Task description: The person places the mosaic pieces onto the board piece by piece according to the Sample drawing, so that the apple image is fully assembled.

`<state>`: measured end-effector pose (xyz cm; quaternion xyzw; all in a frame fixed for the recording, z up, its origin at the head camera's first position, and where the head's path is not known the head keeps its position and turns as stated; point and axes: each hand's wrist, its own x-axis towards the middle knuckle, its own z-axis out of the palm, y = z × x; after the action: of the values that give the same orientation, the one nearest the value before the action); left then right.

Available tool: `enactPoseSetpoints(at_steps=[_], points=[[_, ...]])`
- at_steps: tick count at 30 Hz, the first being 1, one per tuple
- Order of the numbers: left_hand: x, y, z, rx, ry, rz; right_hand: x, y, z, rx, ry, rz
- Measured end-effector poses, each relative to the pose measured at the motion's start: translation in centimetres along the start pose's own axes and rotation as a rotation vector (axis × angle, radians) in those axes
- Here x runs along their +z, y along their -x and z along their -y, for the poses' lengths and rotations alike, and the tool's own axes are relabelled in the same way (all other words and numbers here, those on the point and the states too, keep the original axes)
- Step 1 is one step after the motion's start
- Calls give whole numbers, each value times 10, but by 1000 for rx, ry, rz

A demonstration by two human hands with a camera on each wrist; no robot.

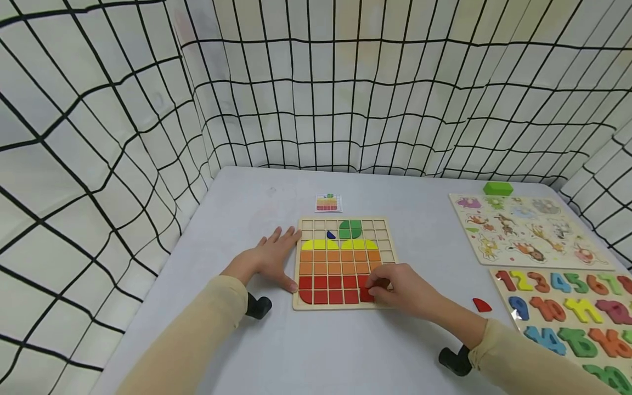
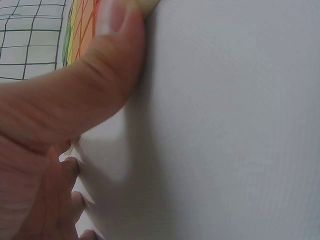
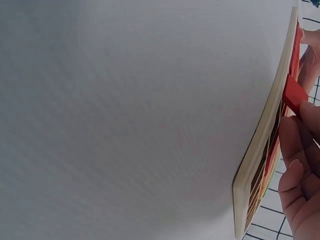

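Observation:
A wooden grid board (image 1: 336,307) lies on the table, filled with rows of red, orange and yellow tiles, a green leaf shape (image 1: 350,229) and a small blue piece (image 1: 331,235). My left hand (image 1: 271,258) is spread flat at the board's left side, thumb and fingertips touching its edge. Over the lower right of the grid, my right hand (image 1: 405,288) pinches a red square tile (image 3: 296,94) between thumb and finger. In the right wrist view that tile tilts up from the bottom row. The cells under the right hand are partly hidden.
A red quarter-round piece (image 1: 481,305) lies right of the right hand. Behind the board is a small pattern card (image 1: 328,203). Along the right stand an animal puzzle (image 1: 533,230), a number puzzle (image 1: 508,315) and a green block (image 1: 498,188). Black netting (image 1: 326,82) encloses the table.

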<state>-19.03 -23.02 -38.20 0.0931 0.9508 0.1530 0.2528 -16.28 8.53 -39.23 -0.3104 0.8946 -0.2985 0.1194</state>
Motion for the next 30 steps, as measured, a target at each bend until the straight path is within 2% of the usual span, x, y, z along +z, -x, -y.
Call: enactPoseSetpoints(at_steps=[7,12,15,22,27,30], points=[[0,-2,1,4,0,-6,5,-2,3,25,73,-27],[-2,-1,1,-2,-7,-3,8,-3,2,-6,94,-45],[-3,-1,1,-2,-9,-2,9,-3,2,-22,107,-45],[0,0,2,-3,14,3,11,-2,4,3,131,-35],[2,-1,2,6,14,-3,-3,6,-1,45,133,-48],[1,-1,3,3,11,-7,-20,15,-11,75,189,-54]])
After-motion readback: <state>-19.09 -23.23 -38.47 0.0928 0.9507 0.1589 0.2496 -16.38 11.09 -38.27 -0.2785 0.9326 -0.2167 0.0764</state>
